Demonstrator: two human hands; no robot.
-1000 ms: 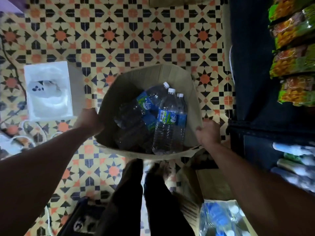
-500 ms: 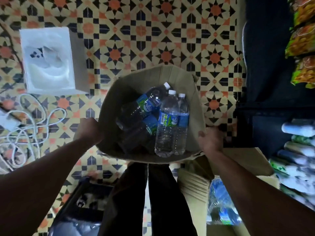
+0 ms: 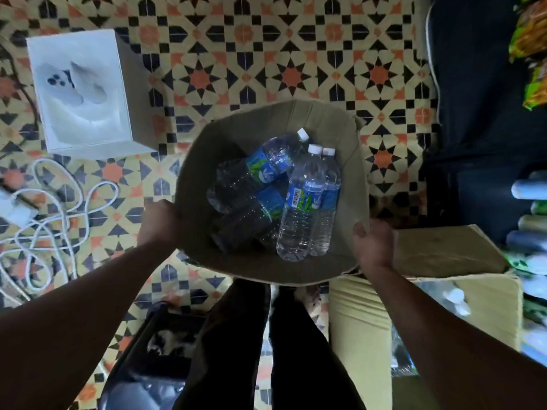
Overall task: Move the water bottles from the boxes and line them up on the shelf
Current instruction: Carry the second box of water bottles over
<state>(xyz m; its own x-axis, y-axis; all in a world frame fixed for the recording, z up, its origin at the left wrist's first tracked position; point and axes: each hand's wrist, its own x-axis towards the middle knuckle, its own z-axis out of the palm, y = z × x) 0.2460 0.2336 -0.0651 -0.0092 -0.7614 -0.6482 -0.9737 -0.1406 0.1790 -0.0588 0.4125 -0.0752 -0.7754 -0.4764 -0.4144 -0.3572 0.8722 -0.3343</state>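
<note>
An open cardboard box is held up in front of me over the patterned floor. Several clear water bottles with blue labels and white caps lie jumbled inside it. My left hand grips the box's left wall from outside. My right hand grips its right rim, thumb on the edge. A second cardboard box stands lower right, with plastic-wrapped bottles showing inside. The shelf at the right edge carries a row of lying bottles.
A white tissue-like box stands on the floor at upper left, with tangled white cable below it. Snack packets hang at upper right. My dark trouser legs and a dark bag are below the box.
The held box has stayed in both hands while the view shifted; the second box and the shelf bottles at right have come further into view.
</note>
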